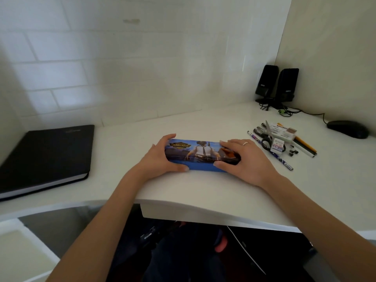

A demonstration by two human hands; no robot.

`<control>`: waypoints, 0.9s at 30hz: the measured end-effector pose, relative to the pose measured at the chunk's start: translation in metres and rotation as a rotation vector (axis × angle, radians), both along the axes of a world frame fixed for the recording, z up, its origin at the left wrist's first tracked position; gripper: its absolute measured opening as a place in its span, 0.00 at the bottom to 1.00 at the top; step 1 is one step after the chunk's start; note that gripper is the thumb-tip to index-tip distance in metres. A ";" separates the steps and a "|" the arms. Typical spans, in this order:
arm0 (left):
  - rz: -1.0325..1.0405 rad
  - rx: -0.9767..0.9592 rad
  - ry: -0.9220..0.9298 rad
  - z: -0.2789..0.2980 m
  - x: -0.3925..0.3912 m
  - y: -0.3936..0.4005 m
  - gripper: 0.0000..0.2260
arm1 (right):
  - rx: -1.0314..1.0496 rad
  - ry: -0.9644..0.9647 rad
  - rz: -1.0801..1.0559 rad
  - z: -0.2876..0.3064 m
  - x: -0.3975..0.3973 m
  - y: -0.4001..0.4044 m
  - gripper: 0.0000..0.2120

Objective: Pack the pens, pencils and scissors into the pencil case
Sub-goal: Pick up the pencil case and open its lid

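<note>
Table (203, 190): white, curved front edge, carries everything listed.

Notebook (44, 157): black, closed, far left, well apart from the task items.

Pencil case (195, 156): blue, printed lid, closed, lying flat at the centre with its long axis left to right.

Left hand (158, 159): gripping the case's left end, thumb along the near edge, fingers curled over the far edge.

Right hand (246, 159): resting on the case's right end, fingers laid over the lid, thumb at the near edge; ring worn.

Speakers (276, 84) and mouse (348, 129): black, back right corner.

Pens and pencils (284, 147): loose cluster to the right of the case, lying mostly along a diagonal; nearer the right hand, which is judged the one to fetch them.

Scissors (267, 137): black-handled, atop the cluster, blades pointing away.

Small boxes (278, 146): within the cluster; contents unreadable.
</note>
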State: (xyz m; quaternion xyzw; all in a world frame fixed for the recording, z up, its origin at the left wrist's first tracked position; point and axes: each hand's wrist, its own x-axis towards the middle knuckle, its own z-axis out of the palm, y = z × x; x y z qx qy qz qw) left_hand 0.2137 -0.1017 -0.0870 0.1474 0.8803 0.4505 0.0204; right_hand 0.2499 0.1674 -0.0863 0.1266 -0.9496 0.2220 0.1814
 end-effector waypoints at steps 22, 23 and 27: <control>-0.014 0.008 -0.064 -0.001 0.003 0.001 0.58 | -0.412 0.060 -0.312 0.004 -0.054 0.023 0.13; -0.006 0.011 -0.069 -0.002 0.001 0.001 0.59 | -0.432 0.005 -0.334 0.004 -0.061 0.022 0.15; 0.057 0.006 -0.059 -0.005 -0.001 0.001 0.59 | -0.512 -0.078 -0.416 -0.003 -0.073 0.022 0.20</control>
